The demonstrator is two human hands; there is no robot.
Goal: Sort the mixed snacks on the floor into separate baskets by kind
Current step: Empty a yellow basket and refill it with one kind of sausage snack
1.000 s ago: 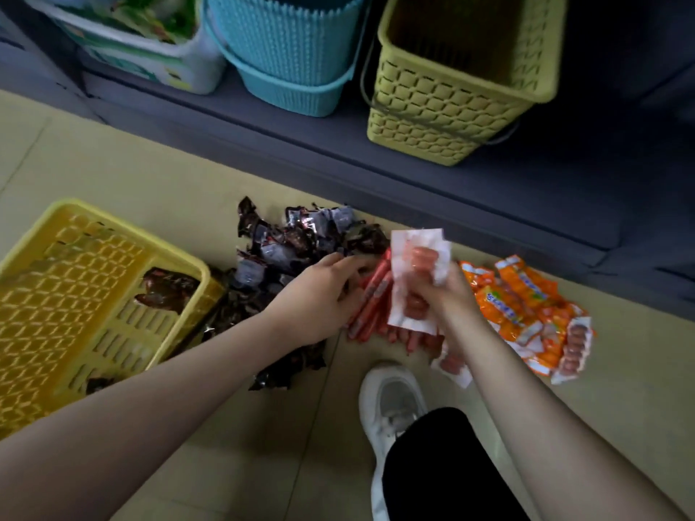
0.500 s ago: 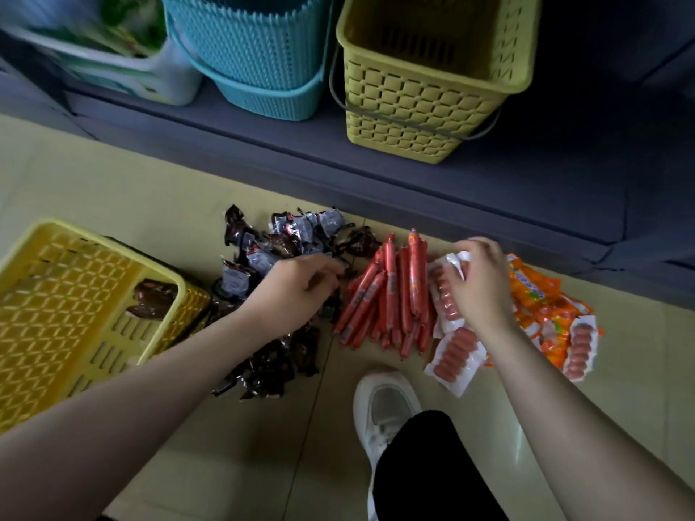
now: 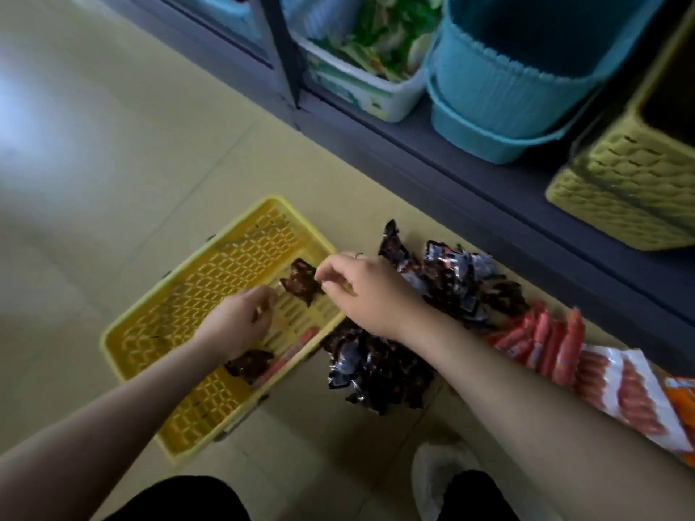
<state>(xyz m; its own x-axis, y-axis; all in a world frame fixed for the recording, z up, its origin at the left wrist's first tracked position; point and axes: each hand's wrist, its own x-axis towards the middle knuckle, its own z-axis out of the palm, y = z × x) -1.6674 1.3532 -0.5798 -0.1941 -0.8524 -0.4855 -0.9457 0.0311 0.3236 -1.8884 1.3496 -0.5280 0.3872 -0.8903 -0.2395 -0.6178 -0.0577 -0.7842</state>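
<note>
Dark packet (image 3: 301, 280) over the yellow basket (image 3: 165, 325), just left of the right hand (image 3: 366, 291), fingers loosely curled, apparently not gripping it. Left hand (image 3: 240, 321) below-left, curled; whether holding anything, cannot tell. Second dark packet (image 3: 250, 364) and red sausage (image 3: 297, 344) in the basket. Dark pile (image 3: 380, 366) under the right wrist; sausages (image 3: 545, 340) farther right.

A white shoe (image 3: 440, 479) and black trouser legs (image 3: 180, 500) stand on the beige tiled floor (image 3: 113, 152). A dark grey shelf (image 3: 470, 171) runs along the far side, with an upright post (image 3: 282, 50).
</note>
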